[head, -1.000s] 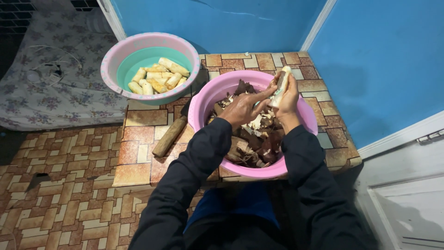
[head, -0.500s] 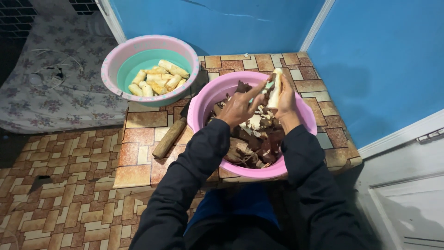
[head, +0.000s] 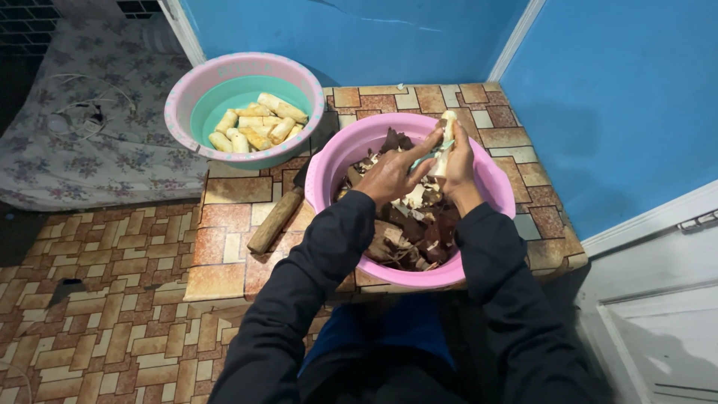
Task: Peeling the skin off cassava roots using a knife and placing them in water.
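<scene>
Over the pink basin, both hands — left, right — grip one pale root.

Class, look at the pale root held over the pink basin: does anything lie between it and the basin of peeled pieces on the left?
Nothing visible. The root is in both hands, above the pink basin. The way to the other basin is bare tiled surface; the wooden-handled tool lies nearer, off that line.

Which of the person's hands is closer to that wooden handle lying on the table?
Left. The left hand is over the pink basin, closer to the wooden handle; the right hand is farther off, holding the pale root.
</scene>
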